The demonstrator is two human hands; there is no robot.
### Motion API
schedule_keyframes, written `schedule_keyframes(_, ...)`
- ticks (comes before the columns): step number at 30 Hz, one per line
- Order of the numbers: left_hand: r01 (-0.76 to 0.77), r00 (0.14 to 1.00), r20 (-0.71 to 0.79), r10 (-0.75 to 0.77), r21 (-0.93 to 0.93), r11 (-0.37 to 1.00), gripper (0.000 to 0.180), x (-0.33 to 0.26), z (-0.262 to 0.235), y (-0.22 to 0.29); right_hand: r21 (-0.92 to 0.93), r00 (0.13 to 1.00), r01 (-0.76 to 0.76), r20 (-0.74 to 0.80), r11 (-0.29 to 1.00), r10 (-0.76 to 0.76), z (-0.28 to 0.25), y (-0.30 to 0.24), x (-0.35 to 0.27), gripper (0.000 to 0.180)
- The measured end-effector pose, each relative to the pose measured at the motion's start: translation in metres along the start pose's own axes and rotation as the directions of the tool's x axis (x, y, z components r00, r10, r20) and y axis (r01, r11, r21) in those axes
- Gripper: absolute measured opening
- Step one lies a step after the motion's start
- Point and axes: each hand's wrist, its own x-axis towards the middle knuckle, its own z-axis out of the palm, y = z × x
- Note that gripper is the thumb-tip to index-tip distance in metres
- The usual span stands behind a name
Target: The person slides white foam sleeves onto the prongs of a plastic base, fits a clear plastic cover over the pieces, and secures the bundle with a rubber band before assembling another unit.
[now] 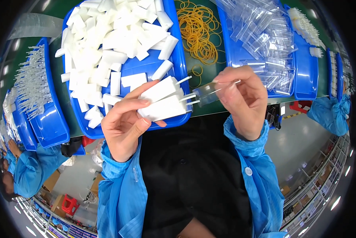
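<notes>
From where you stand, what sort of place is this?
Probably a factory assembly floor: white foam-like blocks and clear thin plastic pieces lie heaped in shallow blue plastic trays, and nearby co-workers wear blue fabric work jackets.

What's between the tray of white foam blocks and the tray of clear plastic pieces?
A tangle of yellow rubber bands on the green tabletop, seen in the head view.

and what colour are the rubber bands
The rubber bands are yellow-orange, seen best in the head view.
</notes>
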Motion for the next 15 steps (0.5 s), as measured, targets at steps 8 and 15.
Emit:
schedule_keyframes(8, -0.016, 0.999, -0.029, 0.018, 0.071, 0.997, 0.025, -0.0024, 0.0026, -0.0002, -0.090, 0.991, 0.039, -0.121, 0.995, -0.049, 0.0028, 0.0049, -0.0003, 0.012)
schedule_keyframes(15, 0.000, 1.000, -0.030, 0.002, 0.077, 0.997, 0.023, -0.0020, 0.0043, 0.0011, -0.325, 0.960, 0.242, -0.059, 0.914, -0.275, -0.0040, 0.0073, -0.0062, 0.015)
